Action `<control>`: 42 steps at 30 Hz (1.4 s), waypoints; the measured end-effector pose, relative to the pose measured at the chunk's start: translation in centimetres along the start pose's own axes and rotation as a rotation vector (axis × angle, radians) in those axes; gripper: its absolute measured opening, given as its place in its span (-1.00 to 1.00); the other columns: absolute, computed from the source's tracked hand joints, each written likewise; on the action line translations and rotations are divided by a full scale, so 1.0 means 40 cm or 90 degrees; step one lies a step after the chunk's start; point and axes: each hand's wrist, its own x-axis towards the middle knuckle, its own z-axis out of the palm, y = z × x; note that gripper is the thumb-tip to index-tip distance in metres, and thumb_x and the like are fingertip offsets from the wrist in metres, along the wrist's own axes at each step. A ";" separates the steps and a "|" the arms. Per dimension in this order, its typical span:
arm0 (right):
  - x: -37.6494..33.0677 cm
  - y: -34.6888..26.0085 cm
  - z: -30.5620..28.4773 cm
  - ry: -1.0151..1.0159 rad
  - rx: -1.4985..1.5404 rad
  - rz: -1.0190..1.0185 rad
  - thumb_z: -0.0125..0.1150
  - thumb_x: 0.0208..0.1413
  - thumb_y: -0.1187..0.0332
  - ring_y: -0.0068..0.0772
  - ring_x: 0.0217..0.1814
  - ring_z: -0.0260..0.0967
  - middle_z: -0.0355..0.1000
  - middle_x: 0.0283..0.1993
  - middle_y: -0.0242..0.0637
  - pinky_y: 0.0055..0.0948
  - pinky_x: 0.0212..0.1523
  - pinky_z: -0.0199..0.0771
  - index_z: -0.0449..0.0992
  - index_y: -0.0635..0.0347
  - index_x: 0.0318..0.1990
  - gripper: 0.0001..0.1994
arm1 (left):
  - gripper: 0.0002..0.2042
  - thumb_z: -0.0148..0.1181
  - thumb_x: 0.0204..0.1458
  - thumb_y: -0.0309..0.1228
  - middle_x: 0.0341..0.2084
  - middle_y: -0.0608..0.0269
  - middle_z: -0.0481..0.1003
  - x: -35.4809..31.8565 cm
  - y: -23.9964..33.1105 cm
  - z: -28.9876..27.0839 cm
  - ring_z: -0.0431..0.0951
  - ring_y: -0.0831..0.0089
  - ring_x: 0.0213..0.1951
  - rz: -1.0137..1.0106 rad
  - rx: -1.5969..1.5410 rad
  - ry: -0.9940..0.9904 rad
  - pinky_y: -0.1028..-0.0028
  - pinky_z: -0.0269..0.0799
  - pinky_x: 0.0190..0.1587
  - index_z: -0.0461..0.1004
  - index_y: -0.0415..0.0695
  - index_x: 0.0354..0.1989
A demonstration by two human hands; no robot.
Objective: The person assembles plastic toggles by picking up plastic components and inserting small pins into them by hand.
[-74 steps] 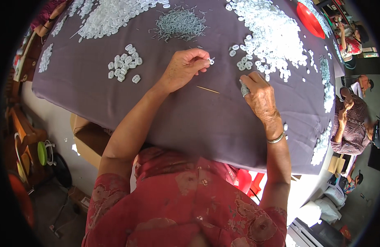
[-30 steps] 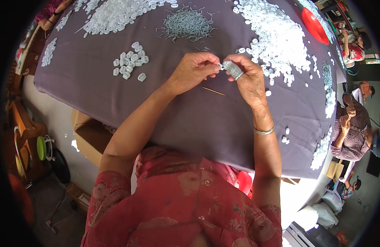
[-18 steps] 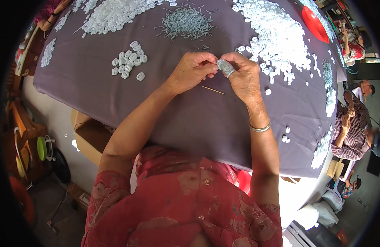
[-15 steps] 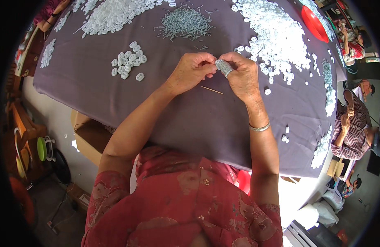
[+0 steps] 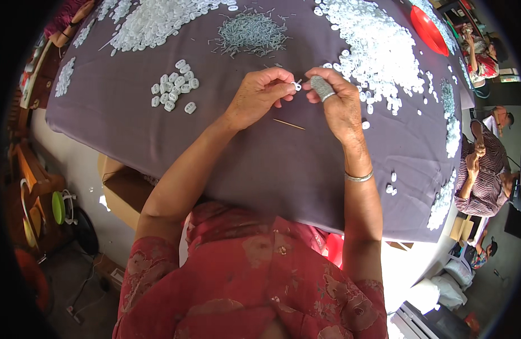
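Observation:
Between its thumb and forefinger my left hand [image 5: 261, 97] pinches a small white plastic piece [image 5: 296, 86]. A thin grey bit seems to stick up from the piece, too small to make out. Just to the right is my right hand [image 5: 340, 101], apart from the piece, its fingers loosely curled and spread with nothing visible in them. A grey wrap [image 5: 322, 87] covers its thumb, slightly blurred. Below the hands a thin wooden stick [image 5: 289, 124] lies on the dark tablecloth [image 5: 260, 164].
A small group of white pieces [image 5: 171, 89] lies to the left. Farther back are a heap of grey pins [image 5: 252, 34] and large white heaps [image 5: 153, 22], [image 5: 373, 51]. A red bowl [image 5: 428, 31] sits at far right. Other people [image 5: 489, 164] work beyond the right edge.
My right hand has drawn away from the left, to the right, and its fingers have parted. The white piece now shows in my left fingertips.

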 end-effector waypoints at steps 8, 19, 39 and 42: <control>-0.004 -0.026 -0.198 0.136 -0.081 -0.021 0.08 0.09 0.52 -0.70 -0.43 0.27 0.43 -0.41 -0.45 -0.66 -0.46 0.30 0.54 0.24 -0.28 -0.89 | -0.87 0.11 0.10 -0.44 -0.42 0.30 0.49 -0.001 0.003 -0.005 0.48 0.61 -0.39 -0.016 0.042 0.008 0.62 0.35 -0.43 0.47 -0.22 -0.25; -0.049 0.044 -0.237 0.012 -0.360 0.015 0.16 -0.02 0.55 -0.68 -0.44 0.28 0.45 -0.45 -0.43 -0.63 -0.42 0.29 0.55 0.21 -0.29 -0.87 | -0.89 0.10 0.10 -0.45 -0.42 0.31 0.48 0.004 -0.002 -0.005 0.46 0.62 -0.39 -0.001 0.033 0.002 0.62 0.35 -0.43 0.46 -0.21 -0.26; -0.048 0.021 -0.145 0.011 -0.434 0.069 0.22 -0.10 0.51 -0.68 -0.54 0.23 0.37 -0.60 -0.42 -0.59 -0.50 0.29 0.51 0.26 -0.36 -0.90 | -0.86 0.08 0.12 -0.42 -0.43 0.31 0.49 0.002 0.006 -0.001 0.46 0.64 -0.41 -0.014 0.048 0.003 0.63 0.35 -0.45 0.47 -0.23 -0.26; -0.052 0.013 -0.135 0.013 -0.302 0.056 0.19 -0.05 0.53 -0.70 -0.53 0.23 0.38 -0.57 -0.47 -0.63 -0.53 0.27 0.54 0.22 -0.32 -0.89 | -0.86 0.08 0.12 -0.42 -0.44 0.32 0.49 0.003 0.008 0.002 0.46 0.64 -0.42 -0.017 0.071 0.000 0.64 0.35 -0.45 0.47 -0.23 -0.26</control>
